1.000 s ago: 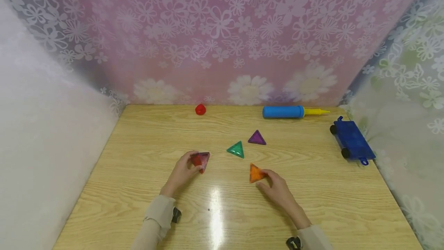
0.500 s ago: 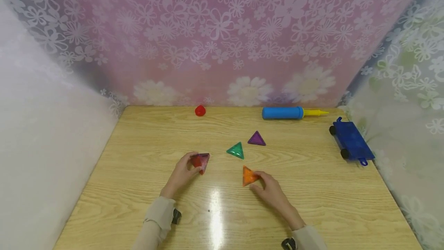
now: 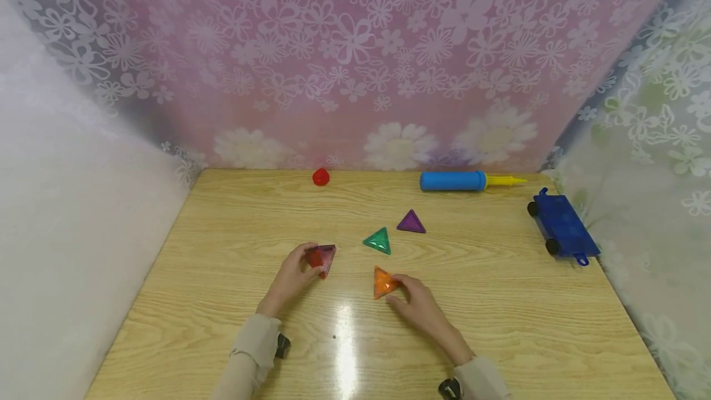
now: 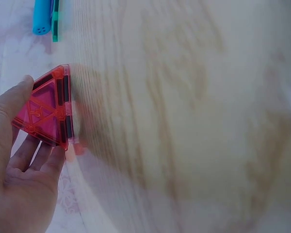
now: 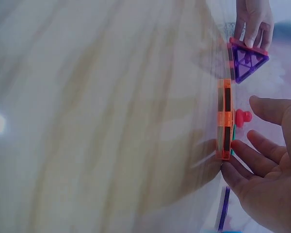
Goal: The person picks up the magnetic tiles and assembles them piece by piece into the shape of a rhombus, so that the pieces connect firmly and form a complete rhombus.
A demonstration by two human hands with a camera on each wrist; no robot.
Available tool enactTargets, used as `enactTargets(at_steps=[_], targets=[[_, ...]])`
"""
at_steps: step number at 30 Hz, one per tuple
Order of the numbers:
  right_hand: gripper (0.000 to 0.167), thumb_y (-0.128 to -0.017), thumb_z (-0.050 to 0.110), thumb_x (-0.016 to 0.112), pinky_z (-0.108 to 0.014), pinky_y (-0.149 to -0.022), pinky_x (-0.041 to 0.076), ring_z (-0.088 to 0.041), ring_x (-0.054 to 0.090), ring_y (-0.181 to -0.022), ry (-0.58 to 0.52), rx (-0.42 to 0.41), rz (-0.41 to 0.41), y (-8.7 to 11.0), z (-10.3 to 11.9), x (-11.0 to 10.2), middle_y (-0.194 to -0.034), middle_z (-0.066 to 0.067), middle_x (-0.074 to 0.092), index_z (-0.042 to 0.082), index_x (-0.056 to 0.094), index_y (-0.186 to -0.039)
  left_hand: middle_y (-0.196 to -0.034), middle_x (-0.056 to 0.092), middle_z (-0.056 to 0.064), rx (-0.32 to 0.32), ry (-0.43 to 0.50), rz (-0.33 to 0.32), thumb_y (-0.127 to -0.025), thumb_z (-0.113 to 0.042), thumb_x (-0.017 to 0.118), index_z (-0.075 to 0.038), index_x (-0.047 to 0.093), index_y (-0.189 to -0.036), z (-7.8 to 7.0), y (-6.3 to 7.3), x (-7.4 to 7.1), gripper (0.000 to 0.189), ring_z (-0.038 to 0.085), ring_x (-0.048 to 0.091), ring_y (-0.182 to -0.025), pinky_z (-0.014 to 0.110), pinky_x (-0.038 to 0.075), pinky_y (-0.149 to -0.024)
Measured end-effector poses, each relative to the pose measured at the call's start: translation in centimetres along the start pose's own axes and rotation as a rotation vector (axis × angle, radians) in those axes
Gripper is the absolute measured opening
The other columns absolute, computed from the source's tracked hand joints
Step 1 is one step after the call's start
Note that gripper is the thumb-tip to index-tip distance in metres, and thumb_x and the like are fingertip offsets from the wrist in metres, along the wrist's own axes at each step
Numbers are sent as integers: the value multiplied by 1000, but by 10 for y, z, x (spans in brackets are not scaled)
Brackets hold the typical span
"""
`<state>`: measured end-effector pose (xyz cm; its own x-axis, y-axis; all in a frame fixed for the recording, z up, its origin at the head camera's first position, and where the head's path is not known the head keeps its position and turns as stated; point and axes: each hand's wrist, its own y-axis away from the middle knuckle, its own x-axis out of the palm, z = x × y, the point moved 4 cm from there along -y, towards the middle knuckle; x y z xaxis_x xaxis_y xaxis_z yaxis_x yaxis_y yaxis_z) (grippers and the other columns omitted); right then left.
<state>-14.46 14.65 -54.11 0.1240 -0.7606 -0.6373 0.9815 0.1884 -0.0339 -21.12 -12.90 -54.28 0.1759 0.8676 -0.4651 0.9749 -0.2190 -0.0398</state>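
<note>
My left hand (image 3: 291, 275) pinches a red triangular magnetic tile (image 4: 47, 109) between thumb and fingers. A purple triangular tile (image 5: 249, 60) leans against it, the pair standing up from the table in the right wrist view. An orange triangular tile (image 3: 383, 283) lies flat to the right of them. At its right edge are the fingertips of my right hand (image 3: 422, 310); that thumb stays apart from the tile. Farther back, a green triangular tile (image 3: 379, 241) and another purple triangular tile (image 3: 411, 222) lie flat.
A small red piece (image 3: 320, 177) and a blue hand pump (image 3: 452, 181) with a yellow nozzle lie along the table's back edge. At the right side sits a blue toy wagon base (image 3: 565, 225) with black wheels. Flowered cloth (image 3: 355, 79) hangs behind.
My right hand has slid the orange tile leftward across the table, closer to the standing red and purple tiles. The left hand has held its place.
</note>
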Motion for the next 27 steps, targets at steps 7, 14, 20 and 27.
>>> enactTargets(at_steps=[7,14,20,27], targets=[[40,-87,13,69,-52,-99,42,-39,52,-118,-1,-46,37,-5,9,11,-123,-21,59,-2,58,-122,-124,58,17,9,6,5,-82,-4,72,2,50,-130,1,0,0,53,32,54,-116,47,42,-101],[40,-88,16,68,-51,-100,41,-38,51,-119,-17,-34,69,-9,13,18,-124,-20,58,-1,58,-123,-126,57,18,12,8,8,-83,-5,72,2,49,-131,1,1,0,54,33,54,-117,48,42,-101],[40,-88,15,67,-50,-101,41,-36,51,-120,-20,-9,74,-9,14,19,-126,-19,57,0,57,-124,-127,56,18,8,-5,15,-83,-6,72,2,49,-131,2,0,0,54,32,53,-118,48,42,-101],[39,-87,13,68,-50,-100,42,-37,51,-119,10,-34,69,-9,13,20,-125,-18,58,0,58,-123,-128,55,19,14,-7,11,-83,-5,72,3,48,-132,3,0,0,55,33,52,-119,48,41,-101]])
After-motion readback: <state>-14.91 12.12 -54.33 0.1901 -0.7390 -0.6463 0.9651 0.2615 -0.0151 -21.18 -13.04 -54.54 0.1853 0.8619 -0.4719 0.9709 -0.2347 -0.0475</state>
